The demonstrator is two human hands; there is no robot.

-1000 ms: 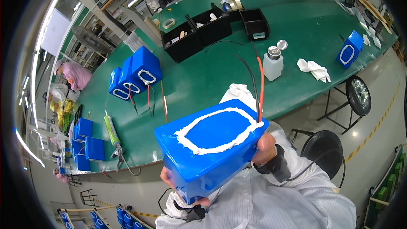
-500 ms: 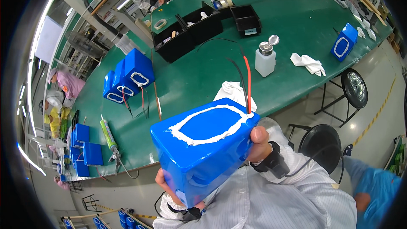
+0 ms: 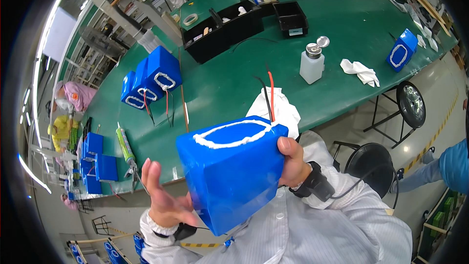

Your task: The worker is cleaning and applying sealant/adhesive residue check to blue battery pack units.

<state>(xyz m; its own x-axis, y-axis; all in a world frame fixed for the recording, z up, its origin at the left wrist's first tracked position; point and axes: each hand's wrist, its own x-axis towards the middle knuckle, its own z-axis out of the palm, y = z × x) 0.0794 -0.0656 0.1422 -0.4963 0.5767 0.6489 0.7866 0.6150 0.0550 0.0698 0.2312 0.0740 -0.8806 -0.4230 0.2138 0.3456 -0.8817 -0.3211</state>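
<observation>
A blue shrink-wrapped battery pack [image 3: 229, 181] is held up in front of my chest, tilted, with a ring of white sealant on its upper face. A red and a black wire rise from the ring's far right end. My right hand [image 3: 293, 164] grips the pack's right side, thumb near the top edge; its other fingers are largely hidden behind it. At the lower left, my left hand [image 3: 166, 200] has its fingers spread beside the pack. Some of its fingertips pass behind the pack's edge, so I cannot tell whether they touch it.
On the green table [image 3: 229, 88] are several more blue packs [image 3: 163, 66], a sealant gun [image 3: 126, 146], black bins [image 3: 224, 32], a pump bottle [image 3: 311, 63] and white cloths [image 3: 360, 72]. Round stools [image 3: 369, 166] stand to the right. A person in blue [image 3: 454, 166] is at the far right.
My left hand has come off the pack's lower left corner and spread open beside it. The pack has tipped so more of its front side shows. The person in blue has moved.
</observation>
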